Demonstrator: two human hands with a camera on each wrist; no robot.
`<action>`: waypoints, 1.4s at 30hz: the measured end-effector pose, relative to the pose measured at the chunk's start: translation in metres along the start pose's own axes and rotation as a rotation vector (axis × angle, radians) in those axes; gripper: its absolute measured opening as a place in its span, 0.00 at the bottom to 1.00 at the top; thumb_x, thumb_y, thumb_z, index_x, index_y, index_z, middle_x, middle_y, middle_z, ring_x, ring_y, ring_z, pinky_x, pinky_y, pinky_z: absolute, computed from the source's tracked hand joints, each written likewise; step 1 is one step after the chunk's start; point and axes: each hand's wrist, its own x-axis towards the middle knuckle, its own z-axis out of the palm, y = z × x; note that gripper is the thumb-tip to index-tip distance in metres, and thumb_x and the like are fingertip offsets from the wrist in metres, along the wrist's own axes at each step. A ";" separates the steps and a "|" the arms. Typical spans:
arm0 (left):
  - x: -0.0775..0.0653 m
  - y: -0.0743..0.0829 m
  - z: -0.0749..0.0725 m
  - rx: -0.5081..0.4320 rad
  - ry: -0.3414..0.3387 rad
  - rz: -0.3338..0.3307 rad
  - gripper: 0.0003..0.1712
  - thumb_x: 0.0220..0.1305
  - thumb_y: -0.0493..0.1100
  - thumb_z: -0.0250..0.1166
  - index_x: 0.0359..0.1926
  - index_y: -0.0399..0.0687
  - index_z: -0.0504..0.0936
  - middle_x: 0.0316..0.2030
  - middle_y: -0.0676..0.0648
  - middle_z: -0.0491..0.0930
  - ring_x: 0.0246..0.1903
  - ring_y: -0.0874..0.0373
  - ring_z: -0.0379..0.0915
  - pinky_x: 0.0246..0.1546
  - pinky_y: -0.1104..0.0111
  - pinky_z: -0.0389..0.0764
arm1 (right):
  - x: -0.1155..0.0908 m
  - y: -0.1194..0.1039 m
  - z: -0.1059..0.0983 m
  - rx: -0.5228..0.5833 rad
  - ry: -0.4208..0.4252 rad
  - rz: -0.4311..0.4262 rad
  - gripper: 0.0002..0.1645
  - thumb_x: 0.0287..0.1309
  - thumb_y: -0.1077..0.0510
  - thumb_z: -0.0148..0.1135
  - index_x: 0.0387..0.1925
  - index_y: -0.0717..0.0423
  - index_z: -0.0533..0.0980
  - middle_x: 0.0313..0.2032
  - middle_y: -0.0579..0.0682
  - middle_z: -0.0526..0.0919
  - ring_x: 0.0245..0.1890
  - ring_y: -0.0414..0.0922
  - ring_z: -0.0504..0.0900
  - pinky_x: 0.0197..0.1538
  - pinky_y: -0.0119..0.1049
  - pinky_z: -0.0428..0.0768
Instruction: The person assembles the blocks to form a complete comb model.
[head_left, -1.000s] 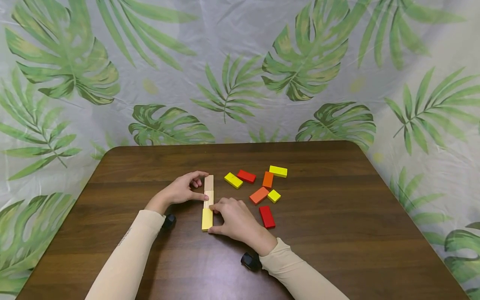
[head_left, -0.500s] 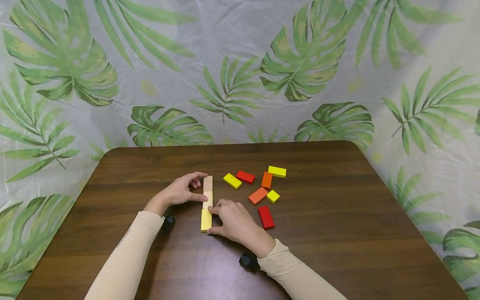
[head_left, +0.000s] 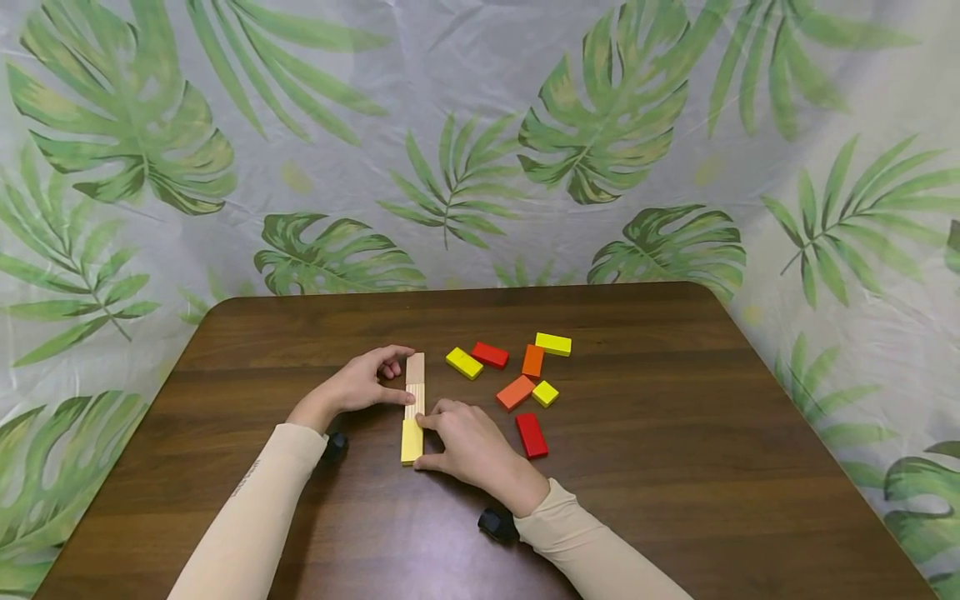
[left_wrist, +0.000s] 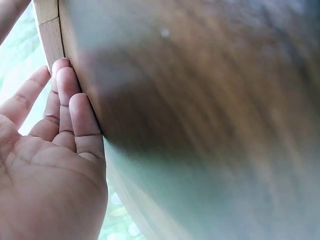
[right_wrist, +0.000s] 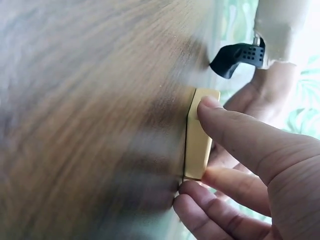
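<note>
Three blocks lie end to end in a row on the table. A plain pale wooden block [head_left: 416, 368] is farthest, a striped wooden block [head_left: 419, 395] is in the middle, and a light yellow block [head_left: 412, 442] is nearest. My left hand [head_left: 358, 383] has its index fingertip at the plain block's far end and its thumb on the striped block. Its other fingers [left_wrist: 85, 115] are bent beside the row. My right hand [head_left: 476, 446] pinches the yellow block by its two ends, thumb at the near end; the right wrist view shows this block [right_wrist: 199, 145] low against the tabletop.
Right of the row lie loose blocks: yellow [head_left: 464, 362], red [head_left: 491, 355], orange [head_left: 532, 361], another yellow [head_left: 553, 344], salmon-orange [head_left: 515, 392], small yellow [head_left: 545, 393] and near red [head_left: 532, 436]. The wooden table [head_left: 660, 467] meets a leaf-print cloth [head_left: 465, 100] behind.
Both hands stay in place on the row of blocks, which keeps its arrangement. The whole head view has shifted very slightly.
</note>
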 end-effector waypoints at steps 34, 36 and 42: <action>-0.022 0.009 0.007 0.071 0.056 0.081 0.45 0.60 0.54 0.82 0.75 0.47 0.75 0.71 0.40 0.71 0.58 0.44 0.77 0.61 0.48 0.79 | 0.000 0.000 -0.002 0.055 0.019 0.013 0.38 0.52 0.40 0.86 0.60 0.53 0.86 0.47 0.48 0.87 0.39 0.39 0.80 0.48 0.35 0.82; -0.023 0.009 0.007 0.076 0.051 0.093 0.47 0.59 0.55 0.83 0.75 0.47 0.75 0.73 0.40 0.69 0.58 0.44 0.78 0.62 0.48 0.79 | 0.000 0.000 -0.002 0.056 0.019 0.015 0.38 0.52 0.40 0.86 0.60 0.53 0.86 0.48 0.48 0.87 0.40 0.39 0.80 0.48 0.35 0.82; -0.027 0.006 0.006 0.084 0.019 0.118 0.53 0.55 0.58 0.84 0.77 0.46 0.73 0.80 0.41 0.63 0.60 0.44 0.77 0.65 0.45 0.77 | 0.000 0.001 -0.002 0.072 0.007 0.027 0.38 0.53 0.40 0.85 0.62 0.53 0.85 0.50 0.49 0.87 0.41 0.39 0.81 0.49 0.35 0.82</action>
